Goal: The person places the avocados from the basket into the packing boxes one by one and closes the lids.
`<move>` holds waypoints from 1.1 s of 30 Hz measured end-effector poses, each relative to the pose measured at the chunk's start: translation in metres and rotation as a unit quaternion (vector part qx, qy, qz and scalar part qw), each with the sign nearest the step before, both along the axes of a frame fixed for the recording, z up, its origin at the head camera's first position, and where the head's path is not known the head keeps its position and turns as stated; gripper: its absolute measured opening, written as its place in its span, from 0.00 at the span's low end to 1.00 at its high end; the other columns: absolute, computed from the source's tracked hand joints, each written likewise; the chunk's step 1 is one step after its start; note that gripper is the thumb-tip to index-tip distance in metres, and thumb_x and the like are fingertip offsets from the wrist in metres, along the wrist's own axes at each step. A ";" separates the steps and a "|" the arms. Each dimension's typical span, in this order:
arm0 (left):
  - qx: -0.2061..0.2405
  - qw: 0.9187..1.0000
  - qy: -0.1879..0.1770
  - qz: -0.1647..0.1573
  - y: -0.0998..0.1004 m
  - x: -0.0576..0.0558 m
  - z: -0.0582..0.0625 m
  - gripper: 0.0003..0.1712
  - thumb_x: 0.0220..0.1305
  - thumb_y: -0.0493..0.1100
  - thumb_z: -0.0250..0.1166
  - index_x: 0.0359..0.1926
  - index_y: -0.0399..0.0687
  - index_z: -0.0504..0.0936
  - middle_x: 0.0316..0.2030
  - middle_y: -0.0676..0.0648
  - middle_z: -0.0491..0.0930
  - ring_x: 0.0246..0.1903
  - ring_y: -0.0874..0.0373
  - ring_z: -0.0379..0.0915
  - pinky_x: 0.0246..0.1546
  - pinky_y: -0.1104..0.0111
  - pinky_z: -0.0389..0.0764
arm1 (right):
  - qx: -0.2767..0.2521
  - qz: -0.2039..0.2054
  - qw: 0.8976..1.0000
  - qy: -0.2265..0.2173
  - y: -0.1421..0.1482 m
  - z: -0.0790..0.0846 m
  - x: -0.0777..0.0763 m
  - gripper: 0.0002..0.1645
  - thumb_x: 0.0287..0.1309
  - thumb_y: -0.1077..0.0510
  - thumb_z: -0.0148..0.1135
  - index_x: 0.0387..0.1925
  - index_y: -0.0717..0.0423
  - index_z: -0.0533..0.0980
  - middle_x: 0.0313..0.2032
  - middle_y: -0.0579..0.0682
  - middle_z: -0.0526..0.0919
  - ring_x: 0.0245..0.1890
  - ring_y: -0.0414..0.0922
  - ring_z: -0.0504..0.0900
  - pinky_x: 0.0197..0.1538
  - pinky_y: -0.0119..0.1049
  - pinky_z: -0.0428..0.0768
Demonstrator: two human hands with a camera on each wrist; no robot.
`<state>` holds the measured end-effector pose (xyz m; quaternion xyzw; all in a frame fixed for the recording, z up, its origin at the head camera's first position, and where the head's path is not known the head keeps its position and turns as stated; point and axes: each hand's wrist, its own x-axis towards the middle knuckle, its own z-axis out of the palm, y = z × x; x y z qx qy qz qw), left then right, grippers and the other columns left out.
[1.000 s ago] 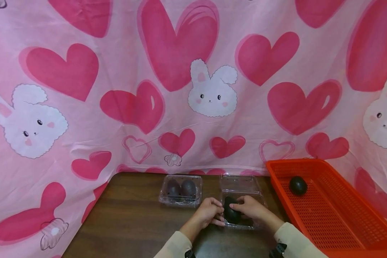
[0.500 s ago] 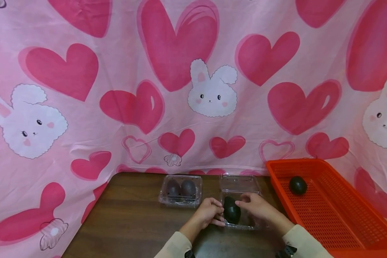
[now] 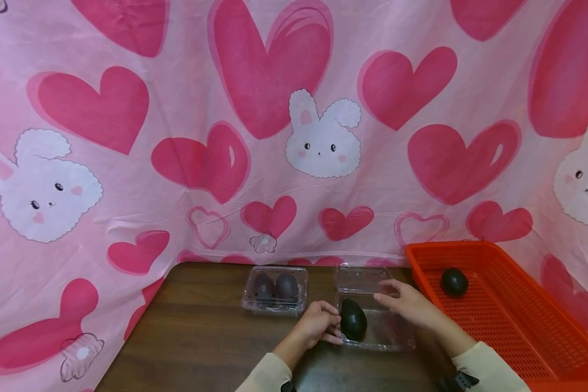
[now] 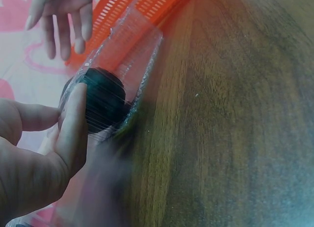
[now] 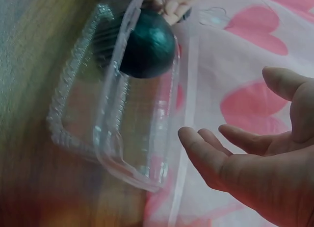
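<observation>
Dark oval fruit [image 3: 353, 320] is lying in the left part of an opened clear container [image 3: 386, 329], set on a brown wooden table [image 3: 201, 326]. Its long axis is running mostly near-to-far from the person, leaning a little so that the far end is tipping left. The narrower end seems to be pointing away from the person, though the rounded outline makes this hard to read.

Left hand [image 3: 318, 324]: pinching the container's left wall between thumb and fingers. The fruit is sitting just inside that wall, right beside the fingertips.

Right hand [image 3: 411, 306]: released, holding nothing, fingers spreading loosely. It is hovering over the container's far right side; the fruit is lying to its left and nearer the person, apart from the fingers. The right wrist view is showing a gap between this hand and the plastic.

Lid [image 3: 364, 279] is lying folded back on the far side. Left of it, a closed clear container [image 3: 274, 309] is holding two dark fruits [image 3: 287, 286]. To the right, an orange-red basket [image 3: 514, 332] is holding one more dark fruit [image 3: 454, 282], near its far left corner.
</observation>
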<state>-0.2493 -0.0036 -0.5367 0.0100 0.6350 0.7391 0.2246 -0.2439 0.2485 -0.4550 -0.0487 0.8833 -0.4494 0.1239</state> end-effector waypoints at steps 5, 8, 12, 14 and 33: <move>0.000 1.000 -0.001 0.001 0.000 0.001 -0.001 0.08 0.65 0.26 0.60 0.44 0.34 0.72 0.24 0.44 0.74 0.17 0.57 0.76 0.27 0.55 0.91 | -0.009 -0.007 1.000 0.016 0.009 0.011 0.004 0.41 0.68 0.44 0.66 0.70 0.65 0.66 0.63 0.69 0.76 0.53 0.61 0.85 0.56 0.55 0.87; 0.001 1.000 -0.002 0.003 0.000 0.000 -0.003 0.08 0.65 0.26 0.61 0.44 0.34 0.72 0.24 0.44 0.74 0.17 0.57 0.76 0.27 0.55 0.91 | -0.010 -0.013 0.999 0.029 0.016 0.017 0.004 0.41 0.69 0.44 0.65 0.70 0.65 0.66 0.63 0.70 0.77 0.54 0.62 0.84 0.56 0.54 0.87; 0.001 1.000 -0.002 0.004 0.001 0.000 -0.006 0.08 0.66 0.27 0.61 0.43 0.35 0.72 0.24 0.44 0.75 0.17 0.57 0.76 0.27 0.54 0.91 | -0.025 -0.017 0.999 0.038 0.029 0.024 0.001 0.39 0.71 0.45 0.63 0.70 0.68 0.65 0.63 0.71 0.76 0.56 0.62 0.83 0.56 0.51 0.87; 0.001 1.000 -0.002 0.003 0.001 0.000 -0.007 0.08 0.66 0.27 0.61 0.43 0.35 0.72 0.24 0.44 0.75 0.17 0.57 0.76 0.27 0.54 0.91 | -0.032 -0.015 0.999 0.041 0.037 0.028 -0.001 0.39 0.73 0.46 0.60 0.70 0.69 0.63 0.64 0.72 0.73 0.58 0.62 0.81 0.57 0.48 0.87; -0.006 1.000 -0.004 0.002 -0.001 -0.002 -0.006 0.08 0.66 0.27 0.61 0.43 0.35 0.73 0.24 0.44 0.74 0.17 0.56 0.76 0.28 0.52 0.91 | -0.086 -0.115 0.987 0.070 0.108 0.035 -0.024 0.46 0.78 0.39 0.47 0.75 0.73 0.52 0.71 0.77 0.60 0.41 0.17 0.75 0.48 0.24 0.86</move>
